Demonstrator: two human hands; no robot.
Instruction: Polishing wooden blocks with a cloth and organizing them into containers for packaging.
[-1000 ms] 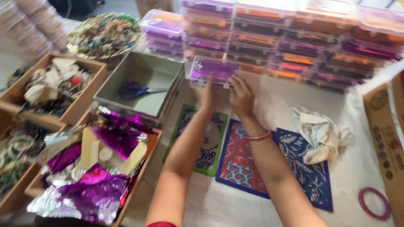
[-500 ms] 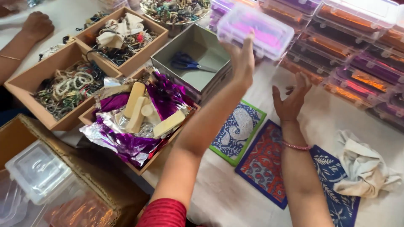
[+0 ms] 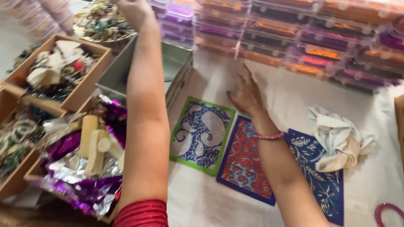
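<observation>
My left hand (image 3: 135,12) is raised at the top edge of the view, above a grey open box (image 3: 120,71). Its fingers are cut off by the frame, so I cannot tell what it holds. My right hand (image 3: 246,94) lies open with fingers spread on the white table cover (image 3: 294,101), just beyond a red patterned mat (image 3: 246,164). A pink bangle (image 3: 269,135) circles that wrist. A green-edged blue paisley mat (image 3: 202,134) lies left of the red one and a dark blue mat (image 3: 322,178) lies to its right.
Stacks of clear plastic boxes (image 3: 294,38) line the back. Wooden trays of trinkets (image 3: 59,69) and a tray of purple foil with wooden pieces (image 3: 90,145) stand at the left. A crumpled white cloth (image 3: 341,134) and a pink ring (image 3: 389,214) lie at the right.
My left hand lifted a clear box of purple items off the stack and swung it up and left; box and fingers are now out of view. My right hand dropped onto the table.
</observation>
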